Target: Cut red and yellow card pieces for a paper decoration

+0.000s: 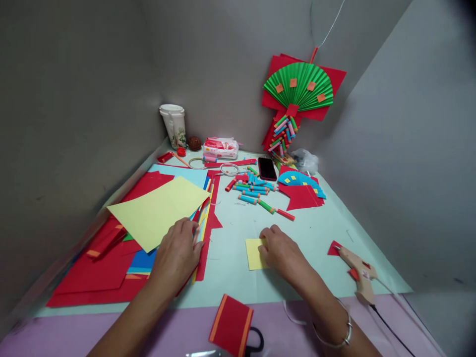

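At the right edge of the paper stack, my left hand (177, 250) has its fingers curled over narrow paper strips (204, 218). What lies between thumb and fingers is mostly hidden. A large pale yellow sheet (159, 210) rests on top of the stack, just beyond that hand. In the middle of the table, my right hand (284, 250) pinches the right side of a small yellow paper piece (256, 255), which lies on the pale green table cover (238, 282).
Rolled paper tubes (256, 188) and a phone (267, 169) lie farther back. A glue gun (359, 272) sits at right, its cord trailing forward. Black-handled scissors (256, 342) lie partly under a red card (231, 322) in front. A green fan decoration (303, 87) hangs behind.
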### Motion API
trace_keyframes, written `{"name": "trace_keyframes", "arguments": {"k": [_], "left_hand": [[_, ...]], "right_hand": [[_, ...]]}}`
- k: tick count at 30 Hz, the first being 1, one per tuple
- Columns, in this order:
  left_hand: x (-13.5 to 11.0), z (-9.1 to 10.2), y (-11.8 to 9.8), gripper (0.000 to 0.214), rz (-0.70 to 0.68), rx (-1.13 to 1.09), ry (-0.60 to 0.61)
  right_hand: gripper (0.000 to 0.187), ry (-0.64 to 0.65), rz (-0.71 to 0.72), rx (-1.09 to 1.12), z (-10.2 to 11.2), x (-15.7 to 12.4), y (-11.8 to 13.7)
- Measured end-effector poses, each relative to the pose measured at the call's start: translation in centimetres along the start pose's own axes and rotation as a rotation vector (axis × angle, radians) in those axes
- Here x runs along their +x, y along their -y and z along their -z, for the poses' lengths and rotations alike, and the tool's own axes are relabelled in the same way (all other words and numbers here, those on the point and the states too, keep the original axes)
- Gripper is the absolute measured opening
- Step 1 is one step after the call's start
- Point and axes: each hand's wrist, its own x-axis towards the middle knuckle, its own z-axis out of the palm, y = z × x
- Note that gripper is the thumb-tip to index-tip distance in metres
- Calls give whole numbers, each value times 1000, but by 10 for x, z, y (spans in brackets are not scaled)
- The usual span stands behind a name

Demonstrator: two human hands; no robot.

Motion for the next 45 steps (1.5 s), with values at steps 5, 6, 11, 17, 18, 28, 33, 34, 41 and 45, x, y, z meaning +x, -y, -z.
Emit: {"name": "trace_keyframes", "arguments": {"k": [5,6,11,17,18,28,33,34,41,45], "left_hand": [[0,-2,0,19,1,-26,-28],[0,-2,1,19,0,-30,-36],[0,-4,3,19,-1,-50,-46],[1,0,1,20,27,-24,-24],[1,1,1,20,33,-21,-17],[2,2,2,24,66,-43,4],[2,2,1,24,83,-50,16],[2,3,1,24,85,-50,20],[2,3,1,25,88,-41,22],[2,4,2,23,81,-47,19]], "right_hand": [[15,-71,11,12,2,-4,3],[15,-98,24,36,3,-6,5],[16,-111,152,289,10,-19,21],[17,31,277,424,7,-36,45],[17,45,292,432,7,-37,48],[20,97,354,598,-5,-37,57],[17,140,376,594,-7,-39,60],[17,143,380,590,-7,-40,61],[17,167,355,588,-3,-40,63],[17,152,346,591,-7,-39,63]]}}
